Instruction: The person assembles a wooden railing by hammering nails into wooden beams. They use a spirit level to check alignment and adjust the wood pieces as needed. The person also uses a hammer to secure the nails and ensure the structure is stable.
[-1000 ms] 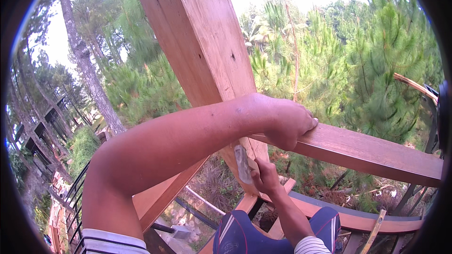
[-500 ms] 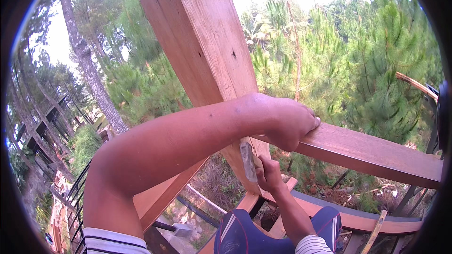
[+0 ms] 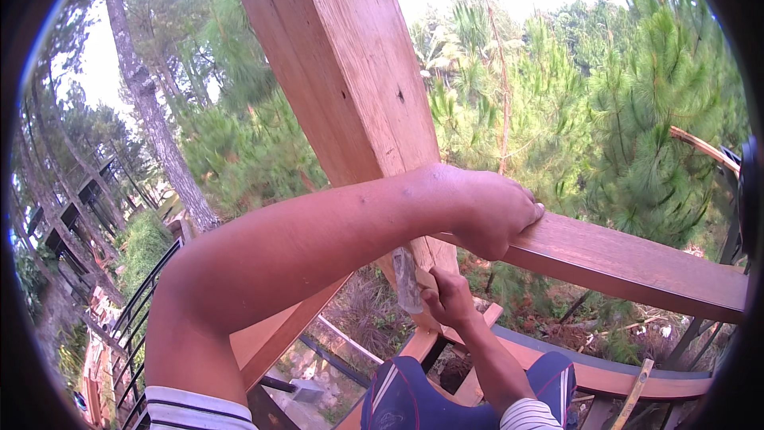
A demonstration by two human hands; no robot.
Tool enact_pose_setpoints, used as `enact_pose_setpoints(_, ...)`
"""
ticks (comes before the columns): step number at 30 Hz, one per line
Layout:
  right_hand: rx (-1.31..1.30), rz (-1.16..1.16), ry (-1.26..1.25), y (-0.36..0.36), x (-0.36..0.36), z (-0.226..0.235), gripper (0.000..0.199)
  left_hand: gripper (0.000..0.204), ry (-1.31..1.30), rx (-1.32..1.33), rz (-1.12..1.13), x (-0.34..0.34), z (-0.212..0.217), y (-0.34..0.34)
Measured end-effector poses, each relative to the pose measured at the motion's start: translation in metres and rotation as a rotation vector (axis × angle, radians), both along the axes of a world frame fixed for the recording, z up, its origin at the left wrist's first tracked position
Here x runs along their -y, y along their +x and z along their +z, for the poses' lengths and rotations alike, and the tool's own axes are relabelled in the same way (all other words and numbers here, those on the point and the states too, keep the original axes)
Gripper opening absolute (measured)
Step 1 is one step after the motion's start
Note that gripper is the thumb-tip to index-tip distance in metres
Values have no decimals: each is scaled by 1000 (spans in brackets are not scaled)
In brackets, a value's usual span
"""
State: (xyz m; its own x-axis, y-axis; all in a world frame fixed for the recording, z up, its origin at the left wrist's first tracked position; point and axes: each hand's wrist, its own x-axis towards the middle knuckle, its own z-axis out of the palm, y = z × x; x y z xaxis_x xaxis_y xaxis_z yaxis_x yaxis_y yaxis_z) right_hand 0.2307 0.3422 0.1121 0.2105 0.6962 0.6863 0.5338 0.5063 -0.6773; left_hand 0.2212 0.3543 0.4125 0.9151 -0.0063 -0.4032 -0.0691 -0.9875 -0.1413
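My left arm reaches across in front of the thick wooden post [image 3: 358,72]. My left hand [image 3: 497,215] is closed over the near end of a wooden rail [image 3: 629,259], its fingers curled on the top face. Below that forearm, my right hand [image 3: 452,299] grips the short wooden handle of a hammer. The hammer's grey, worn head [image 3: 407,280] is beside the lower part of the post; whether it touches the wood I cannot tell. My left forearm hides the joint where rail and post meet.
A curved wooden rail [image 3: 605,370] runs low on the right, with a loose wooden strip [image 3: 634,394] leaning across it. Black metal railing [image 3: 143,310] stands at the left. My knees [image 3: 414,398] are below the post. Ground lies well below; pine trees surround the place.
My right hand has swung the hammer a little to the left and down. My left hand stays on the rail. The view has shifted slightly.
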Motion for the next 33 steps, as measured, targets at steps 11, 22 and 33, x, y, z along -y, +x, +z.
enact_pose_setpoints(11, 3, 216, 371, 4, 8, -5, 64, 67, 23, 10, -1, -2, -1, 1)
enact_pose_setpoints(22, -196, 121, 125, -9, 14, -29, 61, 66, 1, 9, -2, -4, 1, 3)
enact_pose_setpoints(33, -313, 179, -67, -8, 25, -37, 62, 53, 154, 3, -93, 8, -7, 16)
